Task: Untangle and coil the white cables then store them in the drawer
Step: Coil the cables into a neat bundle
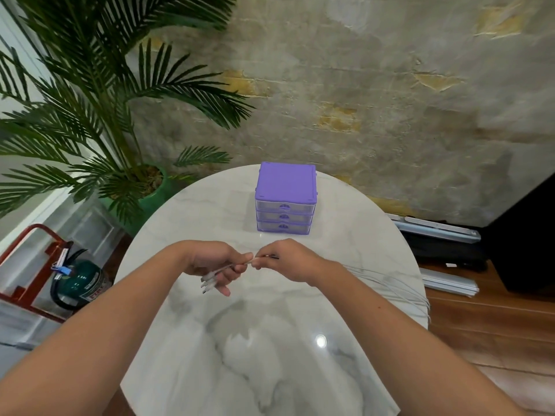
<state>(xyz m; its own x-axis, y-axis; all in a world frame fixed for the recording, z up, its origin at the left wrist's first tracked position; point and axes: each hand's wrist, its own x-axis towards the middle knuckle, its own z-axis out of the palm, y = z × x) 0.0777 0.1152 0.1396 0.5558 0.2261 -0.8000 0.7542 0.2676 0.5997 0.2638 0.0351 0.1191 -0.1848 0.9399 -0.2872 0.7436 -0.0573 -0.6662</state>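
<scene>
Both hands meet above table middle, pinching same bundle of white cables [387, 283]. Left hand [214, 262]: fingers curled round bundle, plug ends [208, 280] sticking out below palm. Right hand [288, 261]: thumb and fingertips pinched on cables just beside left fingertips, hands almost touching. Loose cable lengths trail right, under right forearm, over table edge. Purple drawer unit [285, 198] stands beyond hands, all three drawers closed. Round marble table [270, 340] underneath; potted palm [99, 115] at far left.

Head cam, fwd-down, close over table [270, 340]
</scene>
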